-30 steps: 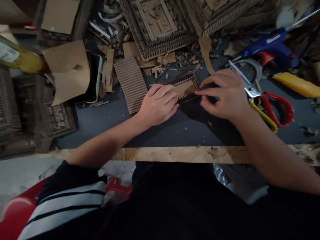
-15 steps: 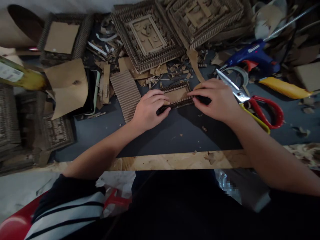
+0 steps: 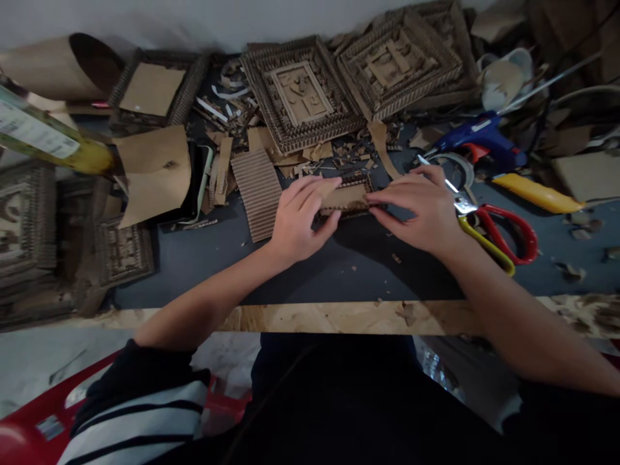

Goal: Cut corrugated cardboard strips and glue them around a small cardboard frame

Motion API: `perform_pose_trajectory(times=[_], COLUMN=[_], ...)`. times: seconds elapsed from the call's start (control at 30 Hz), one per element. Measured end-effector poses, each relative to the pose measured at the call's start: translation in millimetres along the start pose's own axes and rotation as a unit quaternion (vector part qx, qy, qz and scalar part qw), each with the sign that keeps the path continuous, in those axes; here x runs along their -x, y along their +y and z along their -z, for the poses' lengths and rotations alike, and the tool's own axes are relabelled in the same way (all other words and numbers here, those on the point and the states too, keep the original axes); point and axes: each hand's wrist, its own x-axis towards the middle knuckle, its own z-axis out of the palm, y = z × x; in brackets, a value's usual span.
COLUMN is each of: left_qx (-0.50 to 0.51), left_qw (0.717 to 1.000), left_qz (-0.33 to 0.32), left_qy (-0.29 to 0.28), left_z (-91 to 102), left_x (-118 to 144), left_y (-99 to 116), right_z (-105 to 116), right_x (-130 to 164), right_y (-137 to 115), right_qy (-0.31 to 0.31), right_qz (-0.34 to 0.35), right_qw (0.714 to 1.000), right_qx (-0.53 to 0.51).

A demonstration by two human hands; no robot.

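On the dark tabletop between my hands lies a small rectangular cardboard piece (image 3: 349, 195), edged with a raised rim of corrugated strips. My left hand (image 3: 303, 216) grips its left end, thumb at the near edge and fingers over the far side. At the right end, my right hand (image 3: 416, 210) pinches the rim between thumb and fingertips; whether a loose strip is in that pinch cannot be made out. A sheet of corrugated cardboard (image 3: 256, 194) lies left of my left hand. Scissors with red and yellow handles (image 3: 508, 232) rest beside my right hand.
Behind are larger layered cardboard frames (image 3: 303, 97) and scattered scraps. A blue glue gun (image 3: 477, 139) and a yellow comb-like tool (image 3: 537, 192) lie at right. A bottle (image 3: 43, 132) and a brown cardboard sheet (image 3: 155, 171) are at left. The wooden table edge (image 3: 290, 318) runs in front.
The view has shifted, so the back of the table shows more. My left fingers have stretched further over the cardboard piece. My right hand stays at its right end.
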Motion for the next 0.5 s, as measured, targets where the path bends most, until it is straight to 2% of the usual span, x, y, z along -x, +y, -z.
perform_pose_trajectory(times=[0.1, 0.23, 0.37, 0.5], left_qx=[0.038, 0.127, 0.263, 0.375], left_qw=[0.998, 0.981, 0.939, 0.878], left_qz=[0.025, 0.108, 0.163, 0.251], left_qy=[-0.038, -0.100, -0.151, -0.157], left_z=[-3.6, -5.8, -3.6, -5.6], left_x=[-4, -10, -11, -5], left_y=[9, 14, 15, 15], right_z=[2, 5, 5, 22], right_x=[-1, 0, 4, 20], right_y=[-5, -12, -20, -20], right_qy=[-0.003, 0.019, 0.051, 0.081], right_qz=[0.015, 0.043, 0.070, 0.058], right_qw=[1.000, 0.999, 0.996, 0.993], right_qx=[-0.005, 0.011, 0.028, 0.070])
